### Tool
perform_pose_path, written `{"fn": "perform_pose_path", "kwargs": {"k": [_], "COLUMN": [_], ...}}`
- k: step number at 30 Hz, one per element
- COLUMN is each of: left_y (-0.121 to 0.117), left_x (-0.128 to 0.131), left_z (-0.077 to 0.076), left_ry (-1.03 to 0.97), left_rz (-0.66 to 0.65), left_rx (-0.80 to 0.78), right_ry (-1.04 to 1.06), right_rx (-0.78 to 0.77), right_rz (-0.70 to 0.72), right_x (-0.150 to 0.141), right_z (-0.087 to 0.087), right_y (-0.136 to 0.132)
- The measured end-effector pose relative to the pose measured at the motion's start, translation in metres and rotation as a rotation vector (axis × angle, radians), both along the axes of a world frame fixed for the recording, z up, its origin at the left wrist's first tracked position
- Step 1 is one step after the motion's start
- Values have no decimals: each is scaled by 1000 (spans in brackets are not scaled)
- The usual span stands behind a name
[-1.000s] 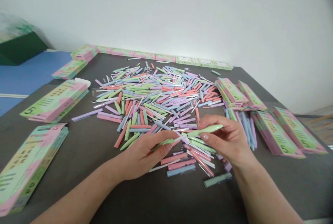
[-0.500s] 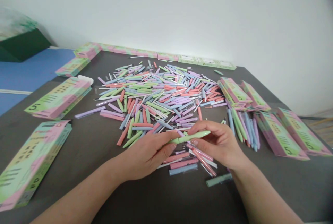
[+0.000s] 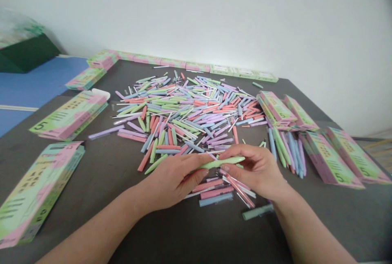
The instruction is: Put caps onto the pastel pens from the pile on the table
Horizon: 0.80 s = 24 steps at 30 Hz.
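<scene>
Between both hands lies a light green pen (image 3: 225, 162), roughly level, its tapered tip pointing right. My left hand (image 3: 179, 178) grips its left end, thumb and fingers closed round it. The thumb and fingertips of my right hand (image 3: 255, 170) pinch the right part near the tip. Just below the hands are a few pink, red and blue pen barrels (image 3: 216, 192) and white refills. A grey-green barrel (image 3: 257, 211) rests under my right wrist. Beyond the hands spreads a large pile of pastel pen parts (image 3: 190, 112).
Pastel cardboard boxes stand at the left (image 3: 43, 190) and the right (image 3: 333, 159), with a row of boxes (image 3: 174, 63) along the back edge. Several assembled-looking pens (image 3: 286, 149) lie beside the right boxes. A dark green bin (image 3: 27, 53) sits on a blue surface at far left.
My right hand has moved slightly left and down along with the pen. The gap seen between two parts of the pen has narrowed.
</scene>
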<state>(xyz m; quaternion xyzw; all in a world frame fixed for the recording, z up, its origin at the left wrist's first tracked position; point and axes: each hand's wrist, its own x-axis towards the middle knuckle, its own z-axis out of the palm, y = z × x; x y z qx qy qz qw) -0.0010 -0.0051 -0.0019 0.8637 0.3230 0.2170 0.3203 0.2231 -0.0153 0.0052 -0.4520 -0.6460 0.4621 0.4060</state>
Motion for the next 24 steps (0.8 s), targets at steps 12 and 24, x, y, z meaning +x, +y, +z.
{"fn": "perform_pose_path", "kwargs": {"k": [12,24], "left_y": [1,1], "left_x": [1,2], "left_z": [-7,-5], "left_ry": [13,65], "left_rz": [52,47], "left_rx": [211,152], "right_ry": [-40,-96], "right_rx": [-15,69], "right_rz": [-45,9], "right_x": [-4,2], "right_z": [-7,-1], "right_y": [4,5]}}
